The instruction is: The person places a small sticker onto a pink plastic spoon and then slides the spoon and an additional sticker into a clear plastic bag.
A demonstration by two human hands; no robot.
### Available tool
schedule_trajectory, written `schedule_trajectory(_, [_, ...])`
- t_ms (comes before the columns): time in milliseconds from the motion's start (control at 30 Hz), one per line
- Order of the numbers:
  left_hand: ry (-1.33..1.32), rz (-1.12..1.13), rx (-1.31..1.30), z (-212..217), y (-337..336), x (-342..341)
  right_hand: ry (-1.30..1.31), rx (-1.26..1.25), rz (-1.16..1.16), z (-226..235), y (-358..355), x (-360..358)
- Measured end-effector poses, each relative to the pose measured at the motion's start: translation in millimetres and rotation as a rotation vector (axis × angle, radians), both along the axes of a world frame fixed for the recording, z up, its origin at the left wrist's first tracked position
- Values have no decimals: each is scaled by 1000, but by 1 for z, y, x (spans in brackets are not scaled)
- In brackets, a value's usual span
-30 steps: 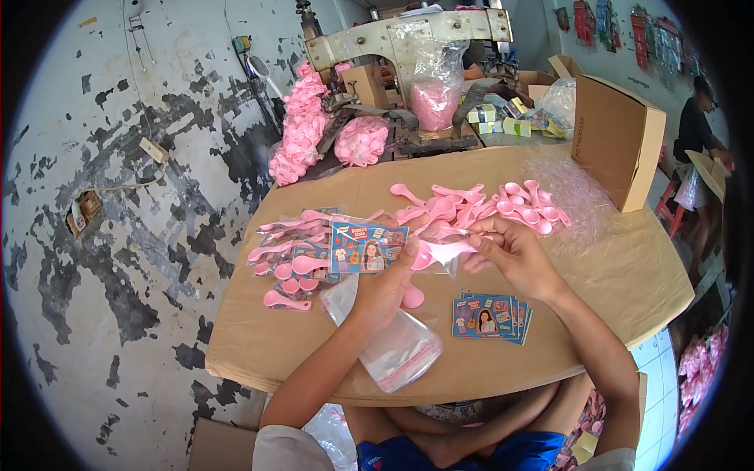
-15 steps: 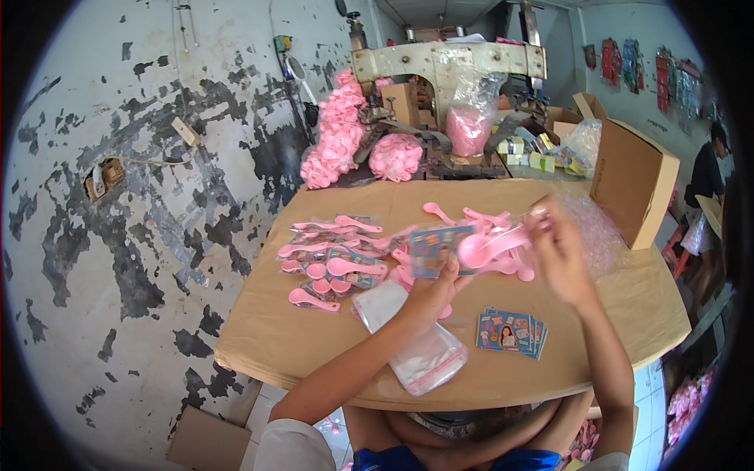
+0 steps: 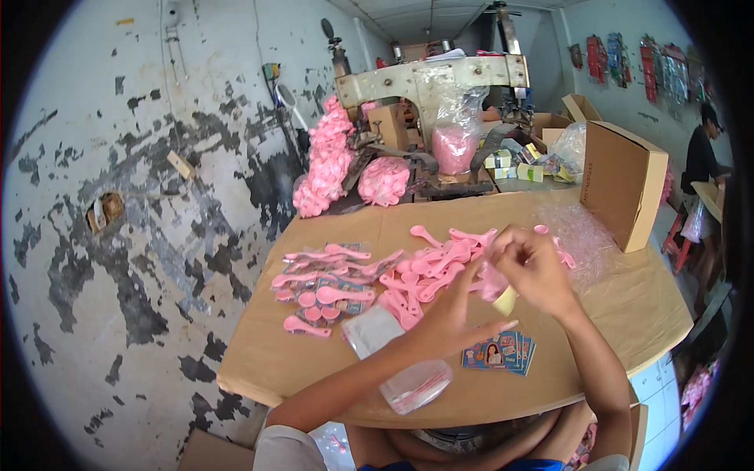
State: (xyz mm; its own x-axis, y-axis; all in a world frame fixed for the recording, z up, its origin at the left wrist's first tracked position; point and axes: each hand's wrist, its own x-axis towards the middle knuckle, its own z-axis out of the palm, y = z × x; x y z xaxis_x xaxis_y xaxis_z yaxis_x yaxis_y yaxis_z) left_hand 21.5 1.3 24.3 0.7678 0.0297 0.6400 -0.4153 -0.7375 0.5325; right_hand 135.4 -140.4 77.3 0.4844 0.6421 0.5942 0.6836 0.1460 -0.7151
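Observation:
My right hand (image 3: pixel 538 271) is closed, fingers pinched together, over a pink spoon (image 3: pixel 492 284) that shows only in part. A pale yellow piece (image 3: pixel 506 301) hangs just under the spoon; whether clear wrap surrounds them I cannot tell. Close by on the left, my left hand (image 3: pixel 452 318) has its thumb spread away from its fingers. Below the hands lies a small stack of blue printed cards (image 3: pixel 503 352). Clear plastic bags (image 3: pixel 416 385) lie partly under my left forearm. Loose pink spoons (image 3: pixel 440 263) are heaped beyond my left hand.
Packed spoons with cards (image 3: pixel 326 286) form a pile at the table's left. Crumpled clear plastic (image 3: pixel 577 243) lies at the right beside an upright cardboard box (image 3: pixel 624 184). Behind the table stands a metal press (image 3: pixel 432 82), with bagged pink pieces (image 3: pixel 383 180) near it. Another person (image 3: pixel 701 157) stands far right.
The blue card and spoon held up between my hands have turned or dropped lower. My left hand's grip has loosened, its thumb now apart. My right hand has moved slightly left, closer to it.

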Motion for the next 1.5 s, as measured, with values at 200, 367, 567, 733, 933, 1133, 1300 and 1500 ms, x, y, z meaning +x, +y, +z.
schedule_trajectory(200, [396,-275,-458,-36,12,16,169,77,59,-18,-4,27])
schedule_trajectory(367, [596,-420,-565,-8,12,1,77,-47,200,-18,-3,25])
schedule_trajectory(567, [466,-357,-996,-19,23,9,-6,-147,42,-32,6,22])
schedule_trajectory(733, [318,-209,-987,-35,24,14,-677,96,-276,-43,15,25])
schedule_trajectory(933, [182,-134,-660,-46,16,10,-739,-9,-187,-53,19,22])
schedule_trajectory(1133, [400,-126,-698,-45,18,11,-983,-45,-251,-62,17,33])
schedule_trajectory(1300, [334,-256,-588,-43,22,20,-593,-17,-154,-48,10,39])
schedule_trajectory(1500, [329,-305,-955,-32,37,6,379,272,632,10,-59,116])
